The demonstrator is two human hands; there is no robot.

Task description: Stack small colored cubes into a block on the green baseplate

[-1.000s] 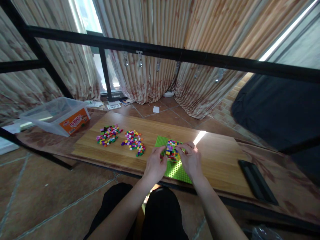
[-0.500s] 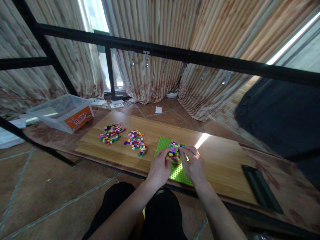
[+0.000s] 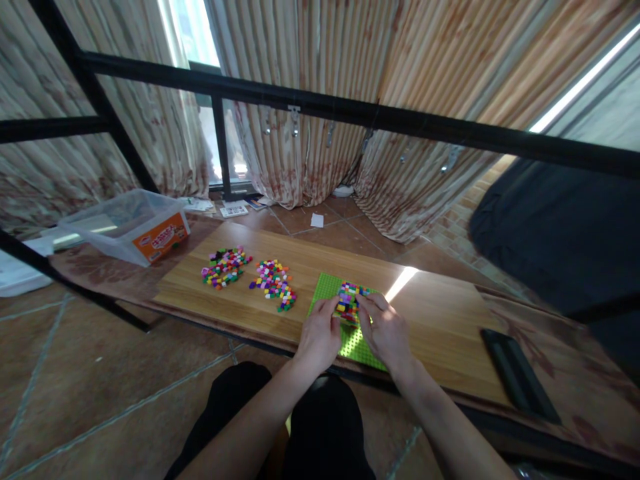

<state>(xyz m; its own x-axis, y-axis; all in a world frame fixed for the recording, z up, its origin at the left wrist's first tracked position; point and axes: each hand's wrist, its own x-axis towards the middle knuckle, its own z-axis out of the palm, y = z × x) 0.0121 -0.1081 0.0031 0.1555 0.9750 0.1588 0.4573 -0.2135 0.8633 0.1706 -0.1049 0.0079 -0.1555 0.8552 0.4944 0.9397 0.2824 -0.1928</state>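
A small structure of multicoloured toy building bricks (image 3: 347, 303) stands on the bright green studded baseplate (image 3: 327, 285). Against its left side, my left hand (image 3: 323, 333) is closed, thumb and fingers gripping the bricks. My right hand (image 3: 387, 330) reaches in from the right with its fingertips pinched together at the top right of the structure. Whatever sits between those fingertips is too small and hidden to make out. Both hands cover part of the structure and of the baseplate.
Two loose piles of coloured bricks, a nearer pile (image 3: 274, 285) and a farther-left pile (image 3: 226, 268), lie on the wooden board (image 3: 440, 320). A clear plastic box (image 3: 125, 227) stands at the left end. A dark tray-like object (image 3: 520, 377) lies right. A black metal bar (image 3: 340, 107) crosses behind.
My right hand has shifted very slightly at the top of the brick structure. The left hand keeps its place, and the view has moved a touch.
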